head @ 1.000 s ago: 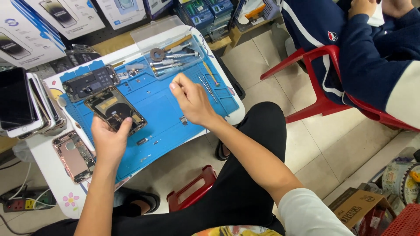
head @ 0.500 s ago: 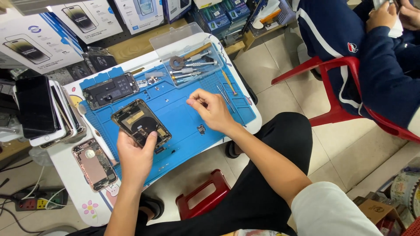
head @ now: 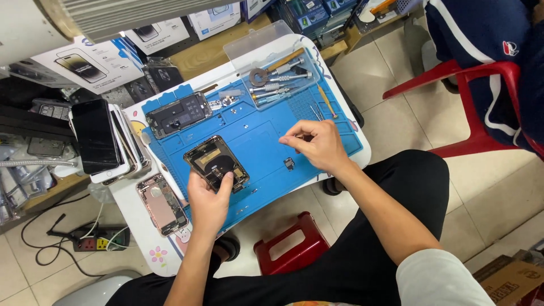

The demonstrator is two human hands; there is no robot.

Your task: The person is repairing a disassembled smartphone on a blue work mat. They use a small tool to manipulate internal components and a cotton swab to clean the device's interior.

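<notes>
Left hand (head: 208,199), fingers curled, steadies the opened phone body (head: 216,163) at frame centre-left on the blue mat (head: 260,141), as before; right hand (head: 317,144) pinches narrowly, now lifted rightward.

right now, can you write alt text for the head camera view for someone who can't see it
Seen from above, a person's left hand steadies an opened phone on a blue mat while the right hand pinches something too small to make out. A tool tray, a stack of phones and a red stool surround them.

Bright even overhead light, soft shadows, sharp, edges bowed.
</notes>
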